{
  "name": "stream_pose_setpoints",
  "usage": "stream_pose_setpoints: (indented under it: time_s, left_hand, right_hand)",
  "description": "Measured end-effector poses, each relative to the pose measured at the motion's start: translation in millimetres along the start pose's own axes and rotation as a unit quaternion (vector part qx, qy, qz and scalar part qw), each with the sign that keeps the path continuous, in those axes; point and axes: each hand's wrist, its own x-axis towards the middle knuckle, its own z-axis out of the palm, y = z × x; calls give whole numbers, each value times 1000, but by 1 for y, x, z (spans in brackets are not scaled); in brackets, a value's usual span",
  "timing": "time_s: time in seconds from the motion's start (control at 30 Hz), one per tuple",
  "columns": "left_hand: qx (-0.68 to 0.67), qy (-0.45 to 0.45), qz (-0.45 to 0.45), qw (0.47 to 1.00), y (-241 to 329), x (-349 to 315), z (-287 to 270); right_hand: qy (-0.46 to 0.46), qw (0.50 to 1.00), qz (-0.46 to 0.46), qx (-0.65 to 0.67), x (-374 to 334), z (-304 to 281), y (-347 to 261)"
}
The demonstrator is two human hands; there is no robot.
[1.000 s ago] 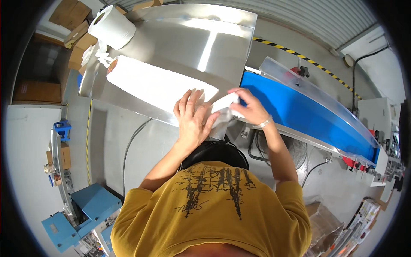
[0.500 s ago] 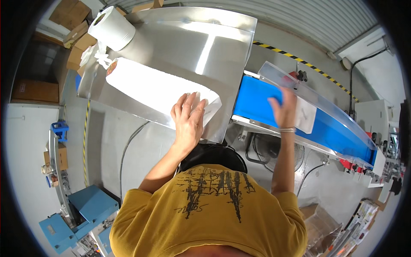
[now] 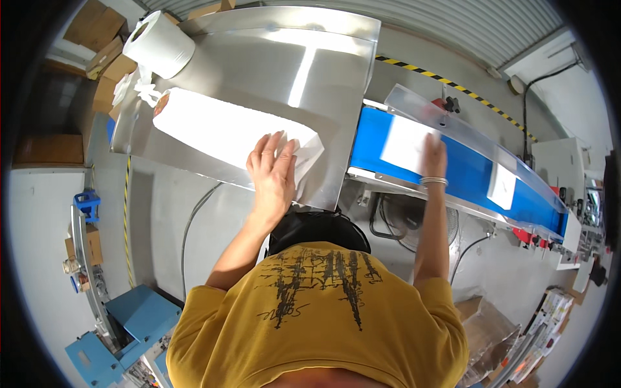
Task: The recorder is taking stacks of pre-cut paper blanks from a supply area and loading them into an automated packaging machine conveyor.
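A long row of tightly packed flat white pieces [image 3: 213, 126] lies slantwise on the steel table [image 3: 259, 64]. My left hand [image 3: 270, 174] rests on its near right end, fingers spread over the last pieces and not wrapped round them. Over the blue conveyor belt [image 3: 460, 169], my right hand [image 3: 435, 160] is at the right edge of a single flat white piece [image 3: 404, 143], which it appears to pinch. Motion blurs these fingers. Farther along the belt lies another flat white piece [image 3: 501, 185]. Whether the pieces are sheets or flat bags, I cannot tell.
A large white roll [image 3: 165, 48] stands at the table's far left corner, near a knotted white strip [image 3: 147, 89]. A clear guard [image 3: 466, 132] runs along the belt's far side. A fan [image 3: 411, 220] sits below the belt. Cardboard boxes [image 3: 94, 26] are stacked at far left.
A new white piece is on the near part of the belt, at my right hand. The earlier piece has travelled right along the belt. My left hand stays on the row's end.
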Motion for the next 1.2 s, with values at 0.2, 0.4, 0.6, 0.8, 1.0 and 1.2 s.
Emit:
stream_pose_setpoints:
  time_s: [0.2,0.4,0.6,0.8,1.0,1.2]
  left_hand:
    - [-5,15,21,1000,-1,-4,1]
    - [-2,-16,55,998,-3,-3,-5]
    - [-39,-15,10,999,-6,-3,-3]
    - [-43,-27,42,998,-4,-2,-7]
    - [-24,16,-22,999,1,5,-15]
    - [-22,3,-10,1000,-13,3,-3]
  right_hand:
    - [146,989,-6,17,-8,-109,-79]
    - [-295,778,-232,504,-7,-118,-218]
    - [-319,772,-189,517,-4,-103,-228]
    - [-346,745,-190,538,-8,-102,-225]
    - [-259,760,-203,561,-26,-86,-206]
    - [-72,879,151,446,-16,-43,-54]
